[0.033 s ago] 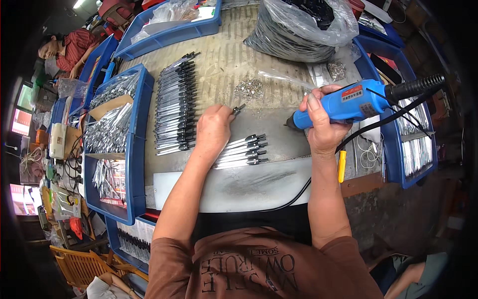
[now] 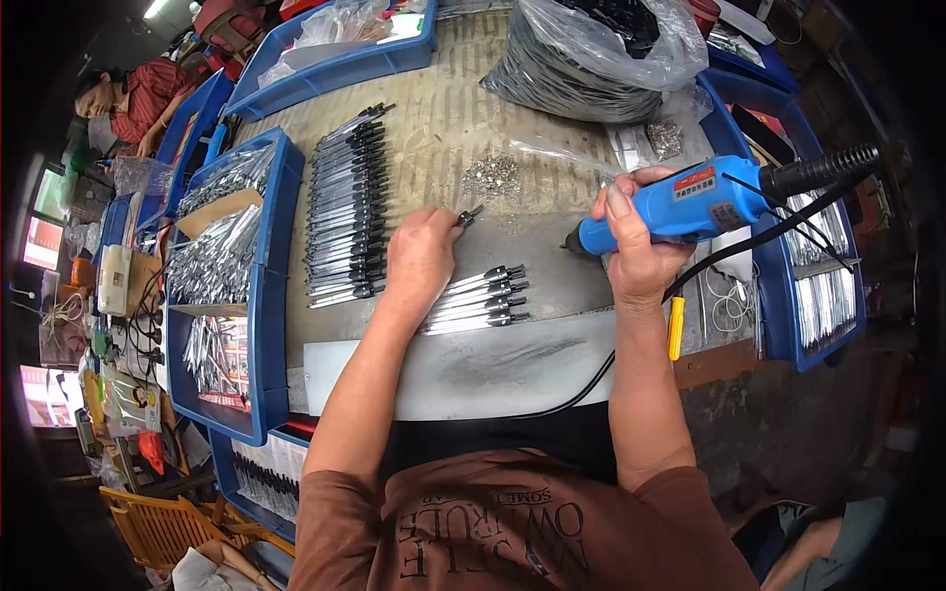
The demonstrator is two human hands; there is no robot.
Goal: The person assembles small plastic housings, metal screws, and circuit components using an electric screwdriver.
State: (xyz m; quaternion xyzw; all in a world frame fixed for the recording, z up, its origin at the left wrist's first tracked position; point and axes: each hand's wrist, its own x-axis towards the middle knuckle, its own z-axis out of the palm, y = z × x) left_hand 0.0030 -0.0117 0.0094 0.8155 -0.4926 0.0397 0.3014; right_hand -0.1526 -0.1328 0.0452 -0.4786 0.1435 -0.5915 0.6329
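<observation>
Mid-frame on the worktop (image 2: 552, 286), both hands busy.
Right hand (image 2: 636, 246) clenched around blue power screwdriver (image 2: 680, 207); left hand (image 2: 419, 258) pinching small dark part (image 2: 467, 217) above metal pieces (image 2: 478, 300).

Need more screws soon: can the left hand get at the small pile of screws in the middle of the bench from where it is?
Probably yes. The left hand rests just short of the screw pile, with only bare bench top between them, though its fingertips already pinch a small dark part.
</observation>
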